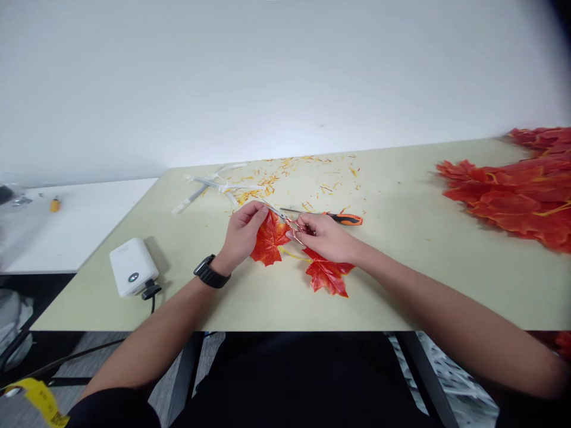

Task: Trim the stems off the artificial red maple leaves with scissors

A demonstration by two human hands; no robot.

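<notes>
Trimming: left hand (pixel 243 229) pinching red leaf (pixel 269 239), right hand (pixel 323 236) gripping scissors (pixel 285 221) at 3 o'clock; next needing steady cut.

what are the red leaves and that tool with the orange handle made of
Red leaves: likely fabric or thin plastic, matte; the colour is flat, and yellow plastic-looking stems show in the pile.
Tool: a slim grey shaft, probably metal, with an orange and black handle that looks like moulded plastic or rubber.
</notes>
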